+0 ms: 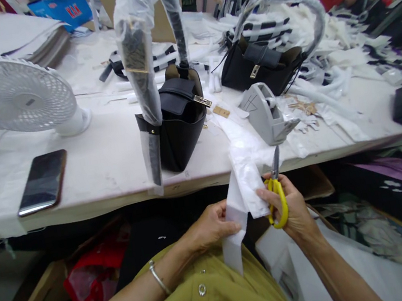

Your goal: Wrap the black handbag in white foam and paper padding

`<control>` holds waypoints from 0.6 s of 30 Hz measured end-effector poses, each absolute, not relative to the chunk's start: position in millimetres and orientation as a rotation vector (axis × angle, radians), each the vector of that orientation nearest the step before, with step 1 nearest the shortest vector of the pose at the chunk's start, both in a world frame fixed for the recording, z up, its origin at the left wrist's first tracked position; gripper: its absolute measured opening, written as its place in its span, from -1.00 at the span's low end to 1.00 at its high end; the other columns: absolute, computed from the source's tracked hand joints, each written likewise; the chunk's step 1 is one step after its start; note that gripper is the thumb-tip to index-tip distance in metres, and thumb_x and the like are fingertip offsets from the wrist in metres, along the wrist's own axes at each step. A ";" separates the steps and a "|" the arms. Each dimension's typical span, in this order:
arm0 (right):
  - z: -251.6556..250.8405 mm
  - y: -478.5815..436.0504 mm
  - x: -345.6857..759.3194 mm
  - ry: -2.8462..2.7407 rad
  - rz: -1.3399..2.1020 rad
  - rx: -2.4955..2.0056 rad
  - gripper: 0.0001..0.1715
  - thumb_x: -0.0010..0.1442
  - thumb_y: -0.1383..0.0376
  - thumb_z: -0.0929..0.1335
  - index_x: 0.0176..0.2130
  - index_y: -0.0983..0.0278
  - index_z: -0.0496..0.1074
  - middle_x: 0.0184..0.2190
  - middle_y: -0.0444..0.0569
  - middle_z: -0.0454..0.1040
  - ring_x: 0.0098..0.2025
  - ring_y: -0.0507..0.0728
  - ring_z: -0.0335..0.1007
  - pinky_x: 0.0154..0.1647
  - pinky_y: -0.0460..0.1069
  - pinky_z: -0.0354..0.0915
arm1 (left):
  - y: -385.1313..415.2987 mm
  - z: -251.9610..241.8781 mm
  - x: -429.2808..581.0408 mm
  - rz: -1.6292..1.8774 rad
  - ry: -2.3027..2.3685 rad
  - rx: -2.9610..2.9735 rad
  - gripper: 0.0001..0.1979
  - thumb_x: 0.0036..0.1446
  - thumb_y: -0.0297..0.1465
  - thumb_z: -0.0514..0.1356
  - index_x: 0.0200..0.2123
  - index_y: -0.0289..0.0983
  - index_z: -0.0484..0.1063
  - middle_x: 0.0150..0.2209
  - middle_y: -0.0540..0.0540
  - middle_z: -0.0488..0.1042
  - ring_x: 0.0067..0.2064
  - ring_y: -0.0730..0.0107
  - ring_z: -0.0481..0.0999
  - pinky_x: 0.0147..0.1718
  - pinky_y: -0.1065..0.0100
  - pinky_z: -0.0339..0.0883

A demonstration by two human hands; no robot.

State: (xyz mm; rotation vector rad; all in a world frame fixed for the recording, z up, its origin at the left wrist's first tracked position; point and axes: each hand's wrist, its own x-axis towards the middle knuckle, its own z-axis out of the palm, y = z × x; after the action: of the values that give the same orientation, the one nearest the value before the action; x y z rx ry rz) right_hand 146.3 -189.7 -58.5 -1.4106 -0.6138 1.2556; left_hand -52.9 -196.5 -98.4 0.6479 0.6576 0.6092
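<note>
My left hand [215, 224] pinches a strip of thin white wrapping paper [234, 232] just in front of my body. In my right hand [291, 205] are scissors [277, 199] with yellow handles, their blades pointing up and away from me. The same hand's fingertips also touch a white sheet piece [249, 183], which reaches up over the table edge. Beyond my hands stands a black handbag [182, 128], its tall handle [140, 73] wrapped in translucent film. A grey-white tape dispenser [264, 114] sits on the table to the right of the bag.
A white fan [18, 94] and a phone [42, 181] occupy the table's left side. Farther back is a second black handbag [262, 66] with a wrapped handle, beside heaped white strips [344, 39]. Cartons [40, 295] and bags lie below the table. Other people work at the far side.
</note>
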 end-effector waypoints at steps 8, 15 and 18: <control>-4.1 -180.7 210.9 -0.595 0.895 -1.462 -0.29 -0.29 0.30 0.64 -0.13 0.15 0.41 -0.32 -0.19 0.46 -0.46 -0.01 0.44 -0.57 -0.20 0.40 | -191.9 -106.0 -75.2 0.602 0.664 0.631 -0.42 -0.26 -0.32 0.49 -0.11 -0.33 0.47 -0.35 0.00 0.43 -0.40 0.52 0.30 -0.41 0.50 0.18; 7.6 -98.5 303.0 -0.683 0.673 -1.438 -0.31 -0.35 0.31 0.63 -0.21 0.16 0.38 -0.45 -0.27 0.40 -0.55 -0.04 0.36 -0.60 -0.18 0.39 | -189.4 -112.1 -78.1 0.567 0.623 0.674 -0.40 -0.26 -0.23 0.49 -0.10 -0.29 0.48 -0.33 -0.01 0.42 -0.35 0.45 0.32 -0.35 0.45 0.23; -3.6 -50.8 335.8 -0.697 0.673 -1.514 -0.26 -0.46 0.31 0.63 -0.25 0.21 0.35 -0.56 -0.31 0.36 -0.64 -0.06 0.28 -0.70 -0.19 0.29 | -186.3 -113.9 -77.2 0.556 0.589 0.690 -0.36 -0.25 -0.12 0.49 -0.09 -0.27 0.47 -0.31 -0.05 0.44 -0.28 0.33 0.37 -0.23 0.33 0.30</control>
State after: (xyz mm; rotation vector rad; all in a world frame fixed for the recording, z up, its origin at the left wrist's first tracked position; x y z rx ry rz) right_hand 335.8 -50.8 -3.6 -1.5136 -0.6968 0.6726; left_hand -77.2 -186.3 -113.9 0.6901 0.5886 0.5565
